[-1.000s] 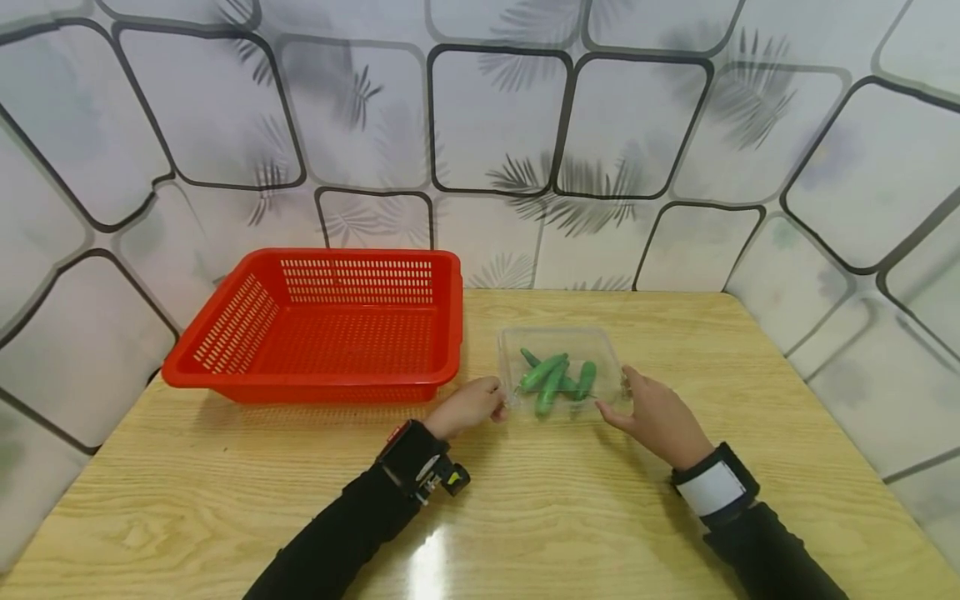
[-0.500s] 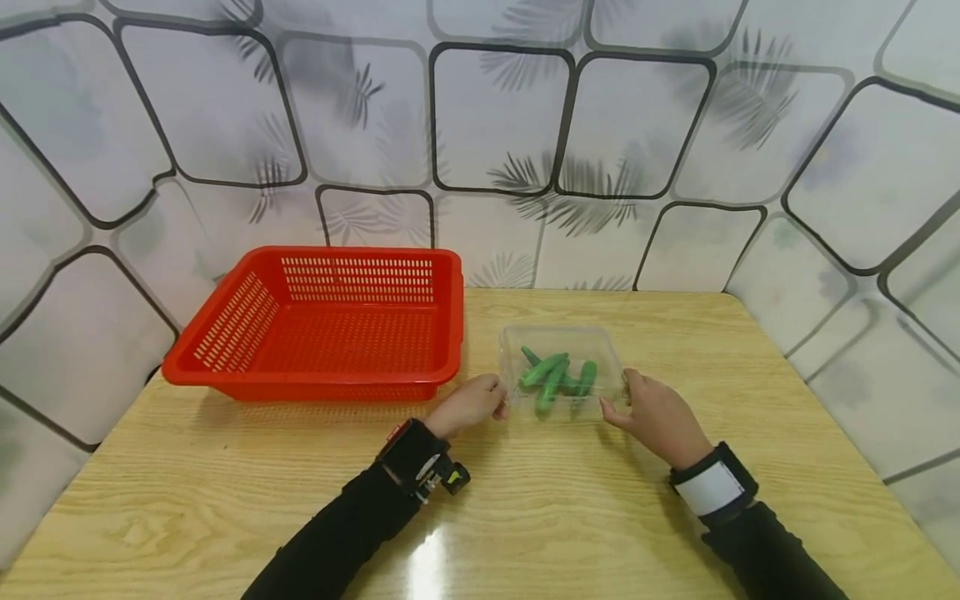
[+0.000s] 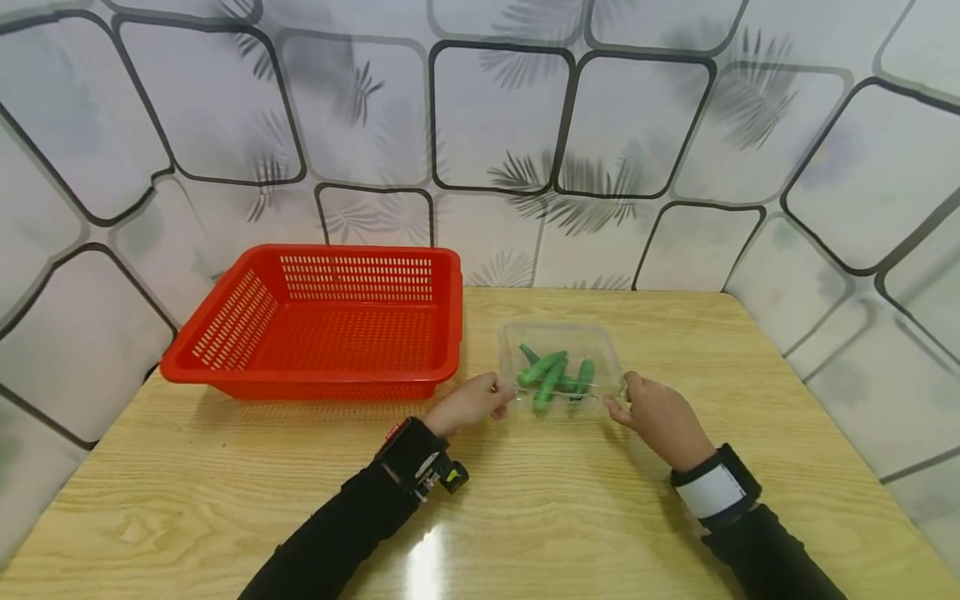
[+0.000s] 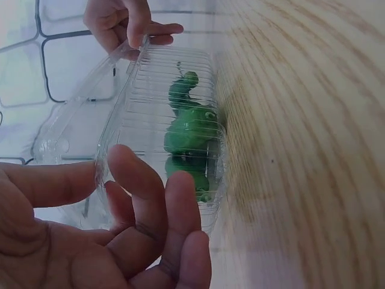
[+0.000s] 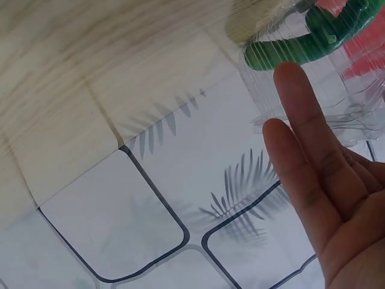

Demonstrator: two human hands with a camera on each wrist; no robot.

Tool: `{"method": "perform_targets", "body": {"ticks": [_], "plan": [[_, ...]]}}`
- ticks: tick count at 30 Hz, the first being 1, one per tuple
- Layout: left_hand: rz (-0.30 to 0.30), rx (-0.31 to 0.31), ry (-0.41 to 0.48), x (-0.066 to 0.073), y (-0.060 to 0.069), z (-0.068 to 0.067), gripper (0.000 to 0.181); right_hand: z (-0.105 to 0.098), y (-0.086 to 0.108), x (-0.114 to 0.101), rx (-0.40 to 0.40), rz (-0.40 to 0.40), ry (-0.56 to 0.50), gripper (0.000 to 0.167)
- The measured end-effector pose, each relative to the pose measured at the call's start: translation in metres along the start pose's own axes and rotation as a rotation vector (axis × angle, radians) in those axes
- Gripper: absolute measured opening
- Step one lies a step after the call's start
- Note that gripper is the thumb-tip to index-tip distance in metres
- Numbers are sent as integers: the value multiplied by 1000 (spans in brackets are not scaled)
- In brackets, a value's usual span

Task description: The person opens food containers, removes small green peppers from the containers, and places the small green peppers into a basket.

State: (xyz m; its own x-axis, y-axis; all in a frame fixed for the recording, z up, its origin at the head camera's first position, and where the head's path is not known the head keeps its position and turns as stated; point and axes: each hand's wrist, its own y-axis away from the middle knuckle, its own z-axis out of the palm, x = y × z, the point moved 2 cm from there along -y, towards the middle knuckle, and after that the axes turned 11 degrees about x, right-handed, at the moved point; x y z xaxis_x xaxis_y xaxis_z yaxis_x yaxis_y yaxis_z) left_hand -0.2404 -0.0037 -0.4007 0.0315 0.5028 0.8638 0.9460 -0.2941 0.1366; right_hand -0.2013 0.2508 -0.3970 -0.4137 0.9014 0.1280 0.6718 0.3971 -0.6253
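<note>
A clear plastic clamshell container (image 3: 557,330) stands on the table, with several small green cucumbers (image 3: 551,379) inside. At its near left corner, my left hand (image 3: 467,407) pinches the rim between thumb and index finger; the left wrist view shows the other fingers (image 4: 183,211) loosely bent beside the wall. My right hand (image 3: 663,423) pinches the near right corner of the rim, as the left wrist view also shows. In the right wrist view two of its fingers (image 5: 307,132) extend along the container wall (image 5: 264,90), while the thumb is hidden. Whether the lid is fully pressed down, I cannot tell.
A red slotted plastic basket (image 3: 345,390) sits to the left of the container, near the back wall. The wooden table (image 3: 540,517) meets a wall (image 3: 495,117) patterned with outlined panels and leaves at the back and right.
Both hands stay at the container's near corners. The left fingertips have edged slightly right onto the rim, and the right thumb has shifted a little. The cucumbers lie as before.
</note>
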Motion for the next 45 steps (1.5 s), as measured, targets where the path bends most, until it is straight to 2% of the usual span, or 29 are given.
{"method": "perform_targets", "body": {"ticks": [5,6,10,11,13,14,19,24,30,37,42,45], "plan": [[-20,1,12,0,0,0,23,-3,1,1,41,-67,32,38],[-20,0,11,0,0,0,23,-3,1,2,60,-74,34,43],[-17,-6,5,0,1,-1,22,-2,-1,6,140,-109,30,43],[-16,-9,3,0,1,-1,22,-1,-2,7,158,-124,11,42],[-14,-10,-2,0,1,-1,22,-1,-4,7,168,-168,-48,61],[-15,-10,-4,0,1,-1,22,-1,-4,7,170,-195,-82,64],[-10,-3,-2,0,1,-2,23,1,-3,5,196,-290,-195,61],[-4,5,-13,-1,2,-3,23,3,-2,6,217,-291,-246,58],[3,13,-73,-1,2,-3,22,4,-1,9,218,-293,-284,64],[58,40,-153,4,6,-3,21,6,-1,11,208,-315,-278,64],[76,51,-177,5,5,-2,21,6,0,13,207,-333,-282,33],[85,57,-197,4,5,-2,21,6,-1,13,212,-329,-287,47]]}}
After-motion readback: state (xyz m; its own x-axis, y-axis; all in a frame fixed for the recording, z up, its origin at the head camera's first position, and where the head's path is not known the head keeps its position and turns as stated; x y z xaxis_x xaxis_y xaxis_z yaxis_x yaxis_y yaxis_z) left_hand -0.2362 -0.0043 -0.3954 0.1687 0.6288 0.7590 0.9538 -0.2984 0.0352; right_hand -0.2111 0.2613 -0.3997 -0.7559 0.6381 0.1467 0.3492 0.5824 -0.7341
